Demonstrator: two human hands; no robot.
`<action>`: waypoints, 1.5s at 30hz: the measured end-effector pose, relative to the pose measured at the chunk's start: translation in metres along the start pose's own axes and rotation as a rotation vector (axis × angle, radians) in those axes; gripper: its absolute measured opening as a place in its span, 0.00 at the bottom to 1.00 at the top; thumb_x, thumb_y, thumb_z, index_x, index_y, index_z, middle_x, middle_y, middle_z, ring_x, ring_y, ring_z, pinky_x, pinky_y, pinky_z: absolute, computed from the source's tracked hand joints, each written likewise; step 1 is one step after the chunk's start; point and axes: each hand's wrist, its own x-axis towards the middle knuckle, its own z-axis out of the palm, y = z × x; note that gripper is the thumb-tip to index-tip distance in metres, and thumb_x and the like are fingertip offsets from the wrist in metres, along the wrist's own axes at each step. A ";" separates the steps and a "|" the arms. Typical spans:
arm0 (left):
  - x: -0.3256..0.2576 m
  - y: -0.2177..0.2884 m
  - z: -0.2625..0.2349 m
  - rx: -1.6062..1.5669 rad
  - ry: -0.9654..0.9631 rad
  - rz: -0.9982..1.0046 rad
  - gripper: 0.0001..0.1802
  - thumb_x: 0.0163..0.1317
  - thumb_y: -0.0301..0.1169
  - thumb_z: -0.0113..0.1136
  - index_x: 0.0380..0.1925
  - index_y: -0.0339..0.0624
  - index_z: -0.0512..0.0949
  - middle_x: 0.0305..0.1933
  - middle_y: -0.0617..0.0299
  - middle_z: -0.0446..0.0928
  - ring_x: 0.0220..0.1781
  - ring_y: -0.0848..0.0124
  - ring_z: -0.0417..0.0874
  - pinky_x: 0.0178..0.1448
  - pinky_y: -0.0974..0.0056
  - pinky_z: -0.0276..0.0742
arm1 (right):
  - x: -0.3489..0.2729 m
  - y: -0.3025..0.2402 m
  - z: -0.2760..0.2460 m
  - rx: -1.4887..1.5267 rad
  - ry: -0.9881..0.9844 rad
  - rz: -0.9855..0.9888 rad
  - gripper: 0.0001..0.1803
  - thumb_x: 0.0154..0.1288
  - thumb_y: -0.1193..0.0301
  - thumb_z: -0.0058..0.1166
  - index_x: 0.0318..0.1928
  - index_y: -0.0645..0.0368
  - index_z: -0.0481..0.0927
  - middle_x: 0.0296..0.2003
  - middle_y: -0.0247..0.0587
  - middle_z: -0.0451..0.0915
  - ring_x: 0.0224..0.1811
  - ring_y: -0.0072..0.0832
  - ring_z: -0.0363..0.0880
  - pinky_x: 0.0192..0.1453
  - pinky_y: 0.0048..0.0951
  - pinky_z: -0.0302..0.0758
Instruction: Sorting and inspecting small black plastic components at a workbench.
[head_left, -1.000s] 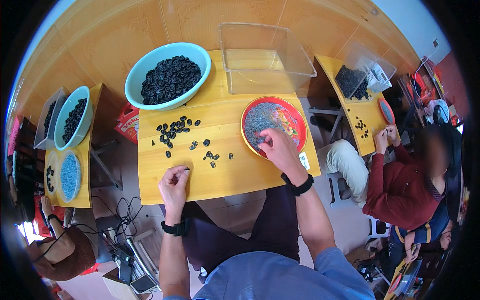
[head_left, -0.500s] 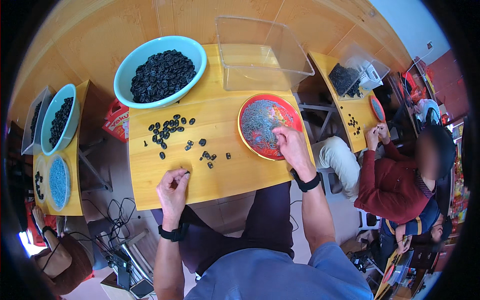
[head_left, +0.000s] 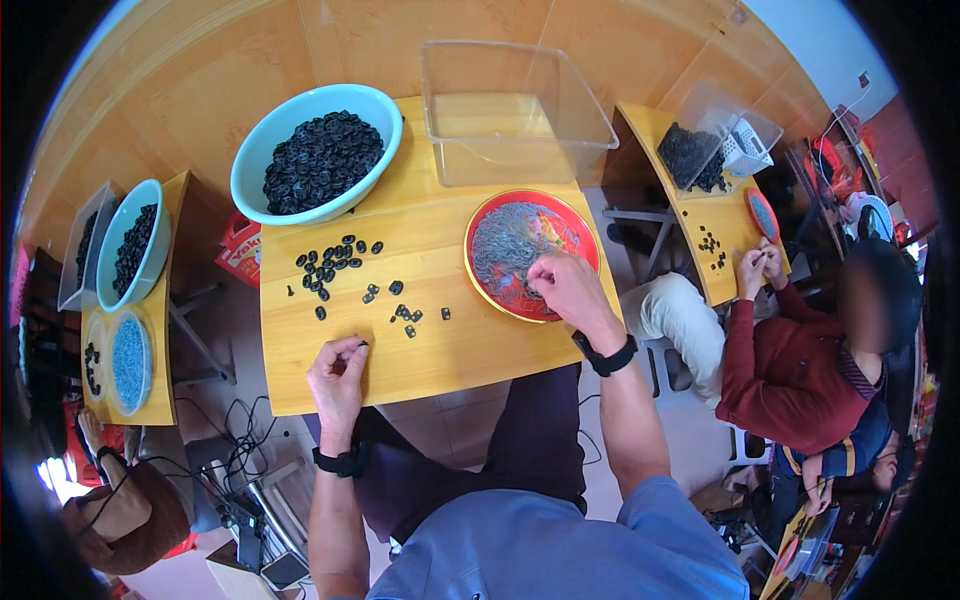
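A person's two bare hands work over a yellow wooden desk (head_left: 450,360). The left hand (head_left: 335,385), at the near edge, pinches a small black piece (head_left: 362,345) between thumb and forefinger. The right hand (head_left: 575,292) reaches over the near right side of a red round dish (head_left: 590,238) with a yellow rim; its thumb and fingertips are drawn together among thin grey pieces (head_left: 500,240), though whether they grip one cannot be told.

Just ahead of the left hand and to its right lie several blocky black pieces (head_left: 403,311); farther ahead is a loose cluster of oval black pieces (head_left: 340,264). Beyond those, a pale blue basin (head_left: 248,175) holds a heap of black parts (head_left: 322,160). Past the right hand and dish stands a clear plastic bin (head_left: 520,165). Well to the right of the right hand, a person in a dark red top (head_left: 790,370) sits at another desk (head_left: 725,285).
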 end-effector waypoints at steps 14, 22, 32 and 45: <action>0.002 -0.004 0.004 0.035 0.032 -0.001 0.05 0.61 0.22 0.66 0.38 0.35 0.82 0.31 0.68 0.81 0.33 0.82 0.76 0.41 0.74 0.73 | -0.002 0.004 -0.001 -0.198 -0.278 -0.146 0.04 0.55 0.71 0.58 0.27 0.58 0.83 0.28 0.46 0.83 0.33 0.44 0.83 0.37 0.45 0.77; -0.002 0.003 0.012 -0.027 0.046 -0.042 0.07 0.62 0.23 0.67 0.40 0.34 0.83 0.34 0.66 0.83 0.34 0.81 0.78 0.42 0.74 0.75 | -0.027 -0.030 -0.007 0.526 -0.045 0.039 0.04 0.59 0.75 0.61 0.30 0.61 0.80 0.27 0.37 0.84 0.28 0.29 0.83 0.33 0.27 0.78; -0.014 0.017 0.042 -0.043 -0.138 -0.130 0.09 0.62 0.26 0.67 0.41 0.35 0.84 0.28 0.64 0.83 0.28 0.82 0.78 0.35 0.72 0.75 | -0.056 -0.078 0.122 0.742 -0.104 0.000 0.04 0.63 0.80 0.57 0.37 0.65 0.83 0.30 0.38 0.83 0.31 0.22 0.84 0.36 0.23 0.77; -0.016 0.020 0.045 0.136 -0.171 0.088 0.06 0.59 0.24 0.68 0.37 0.39 0.85 0.25 0.59 0.79 0.24 0.73 0.77 0.31 0.68 0.73 | -0.059 -0.081 0.120 0.755 -0.153 -0.004 0.05 0.62 0.80 0.60 0.39 0.64 0.79 0.30 0.39 0.85 0.32 0.21 0.84 0.37 0.23 0.78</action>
